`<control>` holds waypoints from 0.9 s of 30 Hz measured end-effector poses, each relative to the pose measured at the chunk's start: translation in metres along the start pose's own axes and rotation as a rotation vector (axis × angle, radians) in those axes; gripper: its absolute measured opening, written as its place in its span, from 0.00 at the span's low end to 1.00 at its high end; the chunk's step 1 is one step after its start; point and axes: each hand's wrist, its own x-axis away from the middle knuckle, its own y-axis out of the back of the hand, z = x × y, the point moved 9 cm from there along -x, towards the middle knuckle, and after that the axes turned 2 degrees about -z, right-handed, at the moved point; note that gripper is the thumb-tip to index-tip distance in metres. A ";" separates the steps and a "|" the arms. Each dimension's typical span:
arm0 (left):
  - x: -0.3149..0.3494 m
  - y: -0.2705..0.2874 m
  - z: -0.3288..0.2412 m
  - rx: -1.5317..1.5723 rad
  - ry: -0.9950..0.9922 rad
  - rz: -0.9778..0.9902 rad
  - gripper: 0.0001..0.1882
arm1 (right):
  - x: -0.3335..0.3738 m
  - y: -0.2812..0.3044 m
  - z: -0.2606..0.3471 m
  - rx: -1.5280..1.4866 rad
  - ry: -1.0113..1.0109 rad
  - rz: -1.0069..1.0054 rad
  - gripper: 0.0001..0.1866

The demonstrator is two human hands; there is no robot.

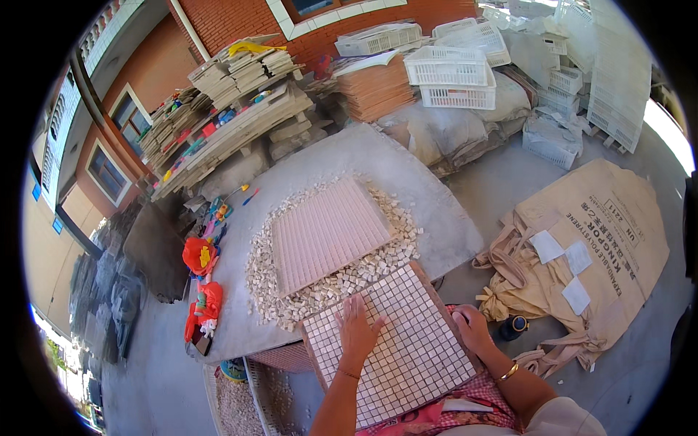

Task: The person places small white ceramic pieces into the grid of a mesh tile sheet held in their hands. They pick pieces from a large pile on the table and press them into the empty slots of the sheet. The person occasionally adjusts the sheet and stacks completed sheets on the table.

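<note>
A shallow brown-rimmed tray [416,269] filled with rows of small whitish mosaic tiles [407,334] lies tilted over my lap. My left hand [356,325] rests on the tiles near the tray's left side, palm down and fingers apart. At the right rim, my right hand [472,328] is closed around the tray's edge; its fingertips are partly hidden. Beyond the tray, a pinkish ribbed board [331,236] sits on the table. A heap of loose tiles [280,305] surrounds that board and reaches close to the tray's far edge.
The grey table [436,218] carries red toys [207,301] along its left edge. A crate of tile pieces [236,407] stands below left. On the floor at right lie a large tan sack [592,240] and a dark bottle [513,327]. White plastic baskets [454,76] and stacked boards [243,73] stand behind.
</note>
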 end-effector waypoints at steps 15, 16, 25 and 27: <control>-0.005 -0.007 0.009 -0.012 -0.088 -0.027 0.34 | -0.004 -0.005 0.004 0.008 0.002 0.028 0.10; -0.004 -0.011 0.011 -0.001 -0.084 -0.016 0.35 | -0.002 -0.005 0.003 0.014 -0.001 0.027 0.10; -0.009 -0.014 -0.037 -0.008 -0.141 -0.058 0.44 | -0.001 -0.002 -0.008 -0.009 -0.038 0.011 0.11; -0.007 -0.028 -0.042 -0.012 -0.132 -0.029 0.45 | -0.003 -0.002 -0.001 -0.006 -0.023 0.020 0.11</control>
